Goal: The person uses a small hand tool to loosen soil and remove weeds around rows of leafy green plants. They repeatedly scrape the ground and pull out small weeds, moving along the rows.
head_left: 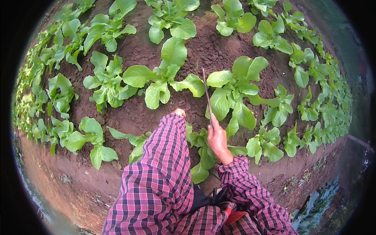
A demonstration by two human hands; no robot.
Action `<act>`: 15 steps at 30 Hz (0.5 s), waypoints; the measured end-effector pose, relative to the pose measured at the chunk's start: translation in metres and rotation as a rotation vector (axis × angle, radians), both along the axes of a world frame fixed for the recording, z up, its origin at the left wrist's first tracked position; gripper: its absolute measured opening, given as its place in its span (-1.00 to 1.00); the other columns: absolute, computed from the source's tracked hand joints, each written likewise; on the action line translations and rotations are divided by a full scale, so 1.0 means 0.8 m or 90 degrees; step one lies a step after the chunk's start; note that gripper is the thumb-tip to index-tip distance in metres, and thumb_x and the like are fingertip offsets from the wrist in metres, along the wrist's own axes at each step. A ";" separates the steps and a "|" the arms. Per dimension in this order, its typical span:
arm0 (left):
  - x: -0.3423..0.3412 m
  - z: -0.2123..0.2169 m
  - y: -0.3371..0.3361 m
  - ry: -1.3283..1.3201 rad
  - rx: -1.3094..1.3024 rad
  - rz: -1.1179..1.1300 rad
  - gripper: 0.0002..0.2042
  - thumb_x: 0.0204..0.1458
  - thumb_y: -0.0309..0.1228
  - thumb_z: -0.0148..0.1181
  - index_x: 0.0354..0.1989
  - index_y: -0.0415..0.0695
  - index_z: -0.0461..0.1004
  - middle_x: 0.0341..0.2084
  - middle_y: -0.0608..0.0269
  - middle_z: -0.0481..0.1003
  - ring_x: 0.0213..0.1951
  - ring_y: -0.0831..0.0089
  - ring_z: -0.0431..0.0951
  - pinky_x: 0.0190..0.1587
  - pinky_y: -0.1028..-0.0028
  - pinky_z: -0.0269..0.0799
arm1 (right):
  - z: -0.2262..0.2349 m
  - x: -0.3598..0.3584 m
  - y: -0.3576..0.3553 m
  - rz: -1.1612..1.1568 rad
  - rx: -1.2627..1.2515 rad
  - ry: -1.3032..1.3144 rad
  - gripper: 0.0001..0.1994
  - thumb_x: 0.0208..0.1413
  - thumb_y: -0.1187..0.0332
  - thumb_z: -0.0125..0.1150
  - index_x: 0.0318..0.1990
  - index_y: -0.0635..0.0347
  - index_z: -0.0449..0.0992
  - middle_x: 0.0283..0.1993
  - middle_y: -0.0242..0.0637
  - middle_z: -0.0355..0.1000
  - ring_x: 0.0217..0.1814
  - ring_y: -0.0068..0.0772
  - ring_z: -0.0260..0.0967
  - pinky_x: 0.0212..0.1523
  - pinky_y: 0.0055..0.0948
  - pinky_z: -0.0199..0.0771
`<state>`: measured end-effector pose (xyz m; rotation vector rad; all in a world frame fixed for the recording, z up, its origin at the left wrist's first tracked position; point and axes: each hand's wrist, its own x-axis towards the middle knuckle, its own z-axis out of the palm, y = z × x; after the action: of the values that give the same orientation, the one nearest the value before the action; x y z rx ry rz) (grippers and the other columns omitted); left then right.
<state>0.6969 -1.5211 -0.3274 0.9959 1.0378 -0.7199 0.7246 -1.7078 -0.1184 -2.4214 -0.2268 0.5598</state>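
Note:
My right hand [217, 137] is closed round the near end of a thin, brown, stick-like tool [207, 92]. The tool points away from me, its far tip between two leafy green plants that look like lettuce: one on the left [166, 78] and one on the right [235, 90]. Only a small part of my left hand [179, 112] shows past the checked sleeve, low over the soil just below the left plant; its fingers are hidden. Another lettuce plant [203, 150] grows between my forearms, partly covered by my right hand.
Rows of similar lettuce [107, 82] fill the brown soil bed [211, 43] ahead and to both sides. The bed's near edge [90, 180] slopes down toward me. Bluish-green leaves [315, 209] grow at the lower right. Something red [235, 216] shows by my body.

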 end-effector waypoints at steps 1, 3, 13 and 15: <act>-0.001 -0.004 -0.006 -0.027 0.008 0.004 -0.77 -0.21 -0.54 -0.10 -0.72 0.00 0.00 -0.84 0.41 -0.06 -0.84 0.50 -0.03 -0.78 0.44 -0.11 | 0.006 -0.002 -0.003 -0.027 0.023 -0.022 -0.52 0.08 0.48 -0.02 0.20 0.07 0.19 -0.29 0.16 0.43 -0.29 0.09 0.45 -0.28 -0.18 0.43; -0.002 -0.004 -0.010 -0.049 0.022 0.021 -0.78 -0.22 -0.54 -0.09 -0.72 -0.01 0.01 -0.84 0.42 -0.07 -0.84 0.51 -0.03 -0.79 0.45 -0.11 | 0.012 0.021 0.009 -0.057 -0.015 -0.063 -0.54 0.09 0.48 -0.02 0.19 0.11 0.19 -0.33 0.14 0.44 -0.32 0.02 0.47 -0.32 -0.22 0.43; 0.010 0.109 -0.013 0.020 -0.112 0.267 -0.85 -0.23 -0.55 0.00 -0.69 -0.09 0.17 -0.84 0.44 0.05 -0.82 0.59 0.05 -0.75 0.51 -0.03 | -0.023 -0.078 -0.035 0.021 -0.095 -0.033 -0.42 0.09 0.40 -0.04 0.29 0.07 -0.02 -0.42 0.15 0.42 -0.41 0.15 0.40 -0.38 0.00 0.37; -0.012 0.099 0.001 -0.041 -0.196 0.353 -0.85 -0.20 -0.57 0.01 -0.66 -0.08 0.19 -0.85 0.47 0.04 -0.84 0.62 -0.02 -0.76 0.54 -0.09 | -0.002 -0.120 -0.061 0.060 -0.124 0.045 -0.41 0.09 0.40 -0.02 0.30 0.02 -0.02 -0.44 0.11 0.41 -0.44 0.12 0.39 -0.40 -0.03 0.39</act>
<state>0.6874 -1.5201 -0.2484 0.4283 1.0449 -0.3674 0.6283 -1.7566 -0.1203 -2.5837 -0.2681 0.7391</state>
